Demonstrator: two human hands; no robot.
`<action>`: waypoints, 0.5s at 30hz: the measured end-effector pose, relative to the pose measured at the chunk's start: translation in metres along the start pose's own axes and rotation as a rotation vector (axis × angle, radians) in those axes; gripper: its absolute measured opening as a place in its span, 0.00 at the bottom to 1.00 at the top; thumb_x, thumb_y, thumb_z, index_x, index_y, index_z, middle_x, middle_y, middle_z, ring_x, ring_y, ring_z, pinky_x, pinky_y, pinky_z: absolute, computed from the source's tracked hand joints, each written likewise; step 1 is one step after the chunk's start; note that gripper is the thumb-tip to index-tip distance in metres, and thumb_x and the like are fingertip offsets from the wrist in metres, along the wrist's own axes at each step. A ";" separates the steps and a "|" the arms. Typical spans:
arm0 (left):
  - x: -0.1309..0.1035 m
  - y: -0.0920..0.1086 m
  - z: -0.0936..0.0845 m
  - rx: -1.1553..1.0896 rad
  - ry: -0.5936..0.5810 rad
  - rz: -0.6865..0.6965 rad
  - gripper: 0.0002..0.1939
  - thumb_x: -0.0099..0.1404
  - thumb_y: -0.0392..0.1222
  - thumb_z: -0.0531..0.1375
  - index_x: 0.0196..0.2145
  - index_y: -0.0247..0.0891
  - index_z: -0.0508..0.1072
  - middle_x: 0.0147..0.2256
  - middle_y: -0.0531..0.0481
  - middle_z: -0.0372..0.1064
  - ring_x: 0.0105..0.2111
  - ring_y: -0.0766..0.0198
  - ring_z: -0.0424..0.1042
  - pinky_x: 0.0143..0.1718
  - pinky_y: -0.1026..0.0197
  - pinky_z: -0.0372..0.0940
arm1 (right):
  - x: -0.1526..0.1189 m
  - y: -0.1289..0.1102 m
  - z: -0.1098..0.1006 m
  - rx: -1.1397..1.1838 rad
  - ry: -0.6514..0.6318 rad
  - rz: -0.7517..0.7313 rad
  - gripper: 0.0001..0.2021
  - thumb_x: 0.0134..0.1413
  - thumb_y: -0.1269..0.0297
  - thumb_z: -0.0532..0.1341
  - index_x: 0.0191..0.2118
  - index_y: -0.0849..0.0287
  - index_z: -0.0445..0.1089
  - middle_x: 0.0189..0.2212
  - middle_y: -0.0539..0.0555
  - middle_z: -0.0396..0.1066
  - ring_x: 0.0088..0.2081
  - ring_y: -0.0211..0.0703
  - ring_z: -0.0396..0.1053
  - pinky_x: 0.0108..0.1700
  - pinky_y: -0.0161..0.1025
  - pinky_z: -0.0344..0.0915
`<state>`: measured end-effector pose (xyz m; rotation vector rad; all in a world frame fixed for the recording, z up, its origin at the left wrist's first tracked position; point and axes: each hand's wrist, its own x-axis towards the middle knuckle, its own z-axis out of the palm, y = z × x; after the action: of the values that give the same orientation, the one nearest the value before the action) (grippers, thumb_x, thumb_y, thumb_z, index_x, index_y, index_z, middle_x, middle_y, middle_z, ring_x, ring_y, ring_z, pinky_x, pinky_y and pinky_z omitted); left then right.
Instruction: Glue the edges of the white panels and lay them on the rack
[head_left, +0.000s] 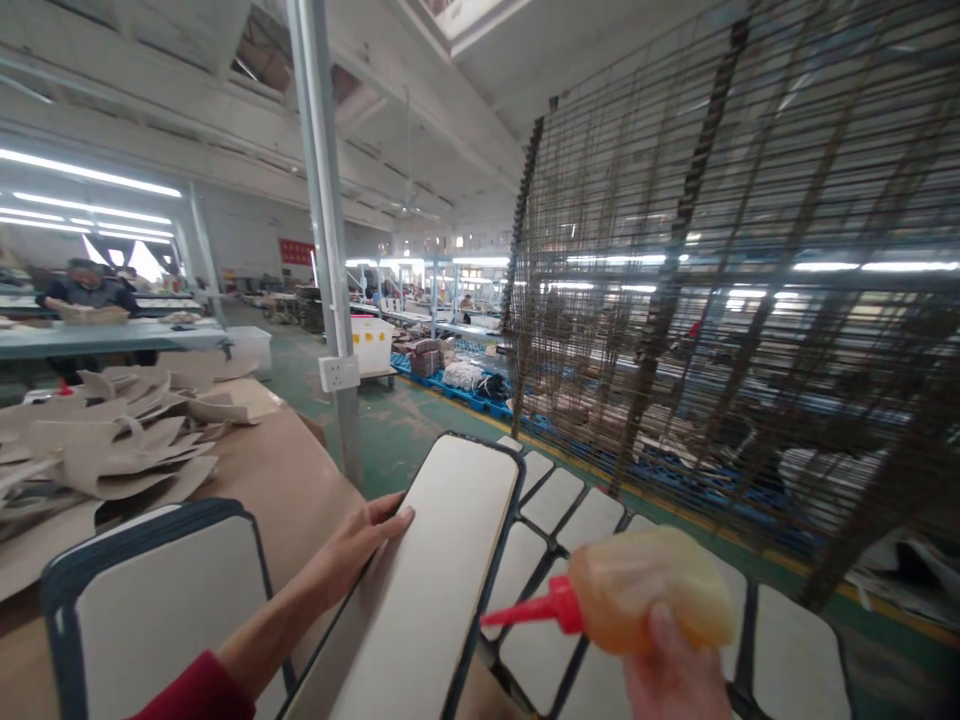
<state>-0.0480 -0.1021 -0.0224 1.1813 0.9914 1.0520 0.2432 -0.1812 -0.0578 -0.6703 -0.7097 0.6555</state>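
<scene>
Your left hand [379, 530] grips the pale panel [439, 540] by its left edge, thumb on the face; it looks light and stiff, so a rim hold suits it. Your right hand [679, 670] is wrapped around the bottle [652, 585], probably soft and squeezable, right of the panel; whether its nozzle [525, 607] touches the panel's dark edge is hard to tell. A dark-rimmed stack [172, 610] crowds the panel's left, laid-out panels [555, 500] its right; open floor [401, 440] shows beyond its top.
</scene>
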 end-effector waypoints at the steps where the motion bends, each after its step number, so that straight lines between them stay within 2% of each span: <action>1: -0.003 0.000 0.000 0.002 -0.011 0.000 0.29 0.48 0.55 0.71 0.46 0.36 0.77 0.33 0.46 0.78 0.28 0.59 0.74 0.30 0.62 0.66 | 0.016 -0.011 0.007 0.048 0.064 -0.038 0.24 0.35 0.57 0.75 0.43 0.50 0.75 0.40 0.51 0.76 0.36 0.47 0.75 0.33 0.38 0.75; 4: -0.013 -0.001 0.000 0.004 -0.051 -0.006 0.28 0.53 0.53 0.69 0.49 0.38 0.76 0.35 0.46 0.78 0.30 0.57 0.75 0.33 0.61 0.67 | 0.059 -0.033 0.024 0.108 0.119 -0.172 0.21 0.35 0.60 0.75 0.40 0.53 0.75 0.42 0.50 0.75 0.40 0.43 0.73 0.39 0.36 0.73; 7: -0.021 -0.002 0.001 0.023 -0.082 0.004 0.27 0.56 0.52 0.67 0.52 0.40 0.75 0.37 0.46 0.78 0.32 0.55 0.76 0.34 0.60 0.68 | 0.080 -0.036 0.031 0.078 0.128 -0.286 0.17 0.33 0.62 0.74 0.34 0.56 0.74 0.37 0.51 0.75 0.38 0.44 0.71 0.39 0.38 0.70; 11: -0.024 0.002 0.005 0.034 -0.065 0.013 0.29 0.56 0.54 0.67 0.53 0.41 0.74 0.37 0.47 0.78 0.34 0.55 0.76 0.34 0.61 0.68 | 0.083 -0.027 0.028 0.007 0.093 -0.294 0.17 0.33 0.61 0.74 0.33 0.58 0.73 0.35 0.52 0.74 0.36 0.43 0.71 0.41 0.40 0.70; 15: -0.020 0.003 0.007 0.018 -0.067 0.013 0.30 0.56 0.56 0.67 0.53 0.40 0.74 0.37 0.45 0.78 0.31 0.56 0.75 0.31 0.62 0.67 | 0.075 -0.017 0.020 -0.004 0.063 -0.219 0.20 0.32 0.63 0.75 0.37 0.58 0.74 0.36 0.51 0.74 0.35 0.42 0.71 0.38 0.37 0.71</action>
<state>-0.0463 -0.1226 -0.0176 1.2316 0.9439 1.0097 0.2767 -0.1306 -0.0070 -0.6040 -0.7145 0.4300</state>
